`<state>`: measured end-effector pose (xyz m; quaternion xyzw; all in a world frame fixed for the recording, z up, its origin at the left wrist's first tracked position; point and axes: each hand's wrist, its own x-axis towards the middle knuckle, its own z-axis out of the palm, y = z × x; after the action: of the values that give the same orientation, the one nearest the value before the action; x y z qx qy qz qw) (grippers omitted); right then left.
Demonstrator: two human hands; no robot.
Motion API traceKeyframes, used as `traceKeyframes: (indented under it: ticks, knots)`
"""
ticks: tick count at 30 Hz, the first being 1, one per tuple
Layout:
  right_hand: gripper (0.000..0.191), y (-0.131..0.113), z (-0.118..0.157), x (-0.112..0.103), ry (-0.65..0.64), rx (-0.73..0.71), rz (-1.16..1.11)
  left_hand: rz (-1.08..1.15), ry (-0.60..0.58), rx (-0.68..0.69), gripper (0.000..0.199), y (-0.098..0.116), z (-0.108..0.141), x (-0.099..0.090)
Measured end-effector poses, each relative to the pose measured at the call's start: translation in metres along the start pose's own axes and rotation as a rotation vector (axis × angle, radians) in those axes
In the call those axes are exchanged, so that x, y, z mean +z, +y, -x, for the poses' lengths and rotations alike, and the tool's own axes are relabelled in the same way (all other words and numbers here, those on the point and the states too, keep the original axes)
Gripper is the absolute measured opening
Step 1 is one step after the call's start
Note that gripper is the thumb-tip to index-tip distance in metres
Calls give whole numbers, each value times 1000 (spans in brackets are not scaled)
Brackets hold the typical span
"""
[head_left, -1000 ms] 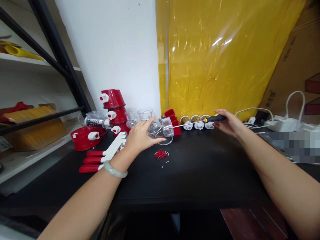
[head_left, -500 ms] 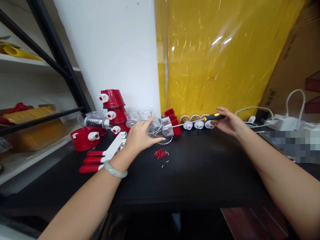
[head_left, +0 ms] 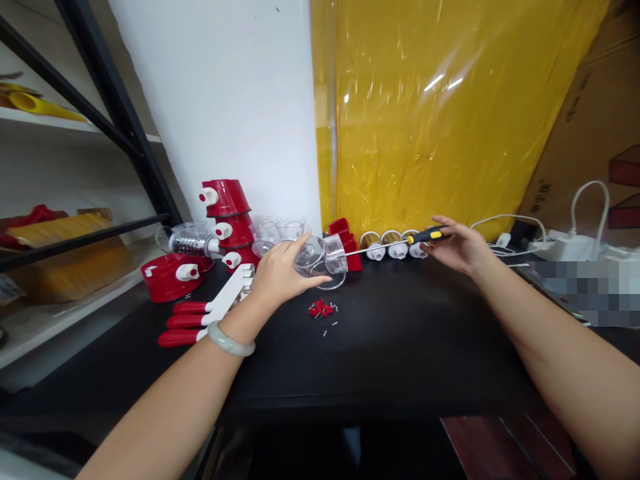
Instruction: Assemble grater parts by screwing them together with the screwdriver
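Note:
My left hand [head_left: 286, 268] is wrapped around a clear plastic grater housing [head_left: 335, 253], its open tube facing right. In my right hand [head_left: 457, 245] is the black and yellow handle of a screwdriver [head_left: 425, 235], gripped by the fingers near its end. The screwdriver's long metal shaft runs level to the left, and its tip meets the tube's opening; where exactly the tip sits inside cannot be made out. On the black table below the housing lie small red parts [head_left: 320, 309] and several loose screws [head_left: 335, 324].
Red grater bases [head_left: 233, 230] stand stacked at the left, with red-handled white cranks [head_left: 200, 317] before them. White-capped drum cutters [head_left: 398, 247] and red pushers [head_left: 345, 240] line the back. A white charger [head_left: 573, 245] with cables lies at right. Black shelving [head_left: 107, 87] borders the left.
Almost nothing differs. My right hand's fingers have shifted slightly on the screwdriver handle, and the handle looks turned a little. My left hand and the clear housing stay in place.

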<state>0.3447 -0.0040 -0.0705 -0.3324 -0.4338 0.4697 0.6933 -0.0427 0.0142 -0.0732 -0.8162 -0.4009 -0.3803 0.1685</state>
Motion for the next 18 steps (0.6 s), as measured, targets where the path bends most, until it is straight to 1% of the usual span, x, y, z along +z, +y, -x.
traceKeyframes:
  ticks: [2, 3, 6, 7, 9, 11, 12, 15, 17, 18]
  knots:
    - [23, -5, 2, -1, -51, 16, -72, 13, 2, 6, 94, 0, 0, 1]
    - [24, -5, 2, -1, -59, 31, -60, 16, 1, 11, 94, -1, 0, 1]
    - [41, 1, -4, -4, 2, 71, 108, 0, -2, 19, 93, -1, 0, 2]
    - [43, 5, -6, -4, 24, 71, 176, -8, -5, 20, 93, -1, 0, 2]
    - [32, 10, -9, -4, 54, 47, 248, -17, -14, 15, 93, -1, 0, 1]
    - [21, 11, -8, -3, 52, 18, 191, -11, -17, 8, 93, -1, 0, 1]
    - [20, 8, -6, -2, 45, 11, 127, -4, -14, 5, 92, -1, 0, 1]
    - [20, -1, 1, 0, -14, 27, -39, 10, -4, 5, 92, 0, 1, 0]
    - [22, -4, 2, -1, -46, 64, -26, 8, 1, 9, 93, 0, 1, 0]
    - [29, -3, 1, -1, -48, 82, 16, 4, 1, 13, 93, 0, 1, 0]
